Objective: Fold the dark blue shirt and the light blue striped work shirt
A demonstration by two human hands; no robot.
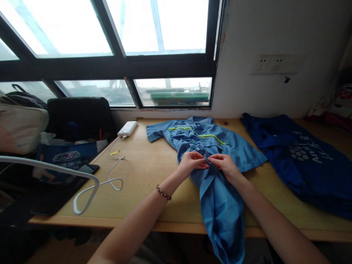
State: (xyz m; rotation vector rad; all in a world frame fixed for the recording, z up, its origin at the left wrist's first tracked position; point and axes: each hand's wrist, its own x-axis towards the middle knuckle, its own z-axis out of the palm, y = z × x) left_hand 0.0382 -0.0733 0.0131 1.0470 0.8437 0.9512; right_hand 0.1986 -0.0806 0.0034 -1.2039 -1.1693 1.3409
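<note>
A light-blue short-sleeved work shirt (209, 146) with yellow-green stripes lies on the wooden table (154, 183), collar toward the wall. Its lower part is bunched and hangs over the front edge. My left hand (194, 161) pinches the shirt's front edge near the middle. Close beside it, my right hand (222, 165) pinches the facing edge, fingertips almost meeting the left ones. Whether a button sits between the fingers is too small to tell.
A dark-blue garment (302, 161) with white print lies at the right. A white power bank (128, 128) with a white cable (110, 179) is at the left. Beyond the left edge stand a black chair (81, 113) and a blue bag (66, 157).
</note>
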